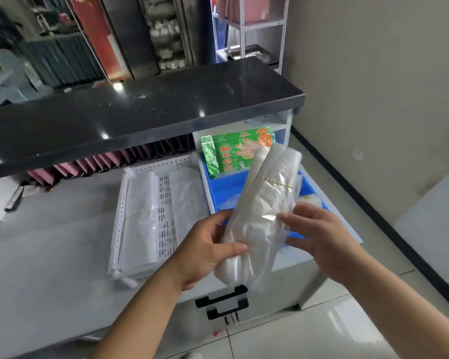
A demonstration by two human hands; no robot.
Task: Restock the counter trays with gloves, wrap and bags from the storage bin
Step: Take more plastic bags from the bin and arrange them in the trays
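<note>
Under black countertop [140,112], grey counter [49,242]

Left hand [205,244] and right hand [319,234] grip a bag bundle [262,211] above the blue bin [226,187].

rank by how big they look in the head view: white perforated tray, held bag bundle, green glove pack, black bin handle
1. white perforated tray
2. held bag bundle, though nearness to the camera inflates it
3. green glove pack
4. black bin handle

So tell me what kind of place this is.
Probably a shop's service counter: a raised dark countertop, green packs of disposable gloves in a blue bin, and a white tray holding clear bags.
</note>
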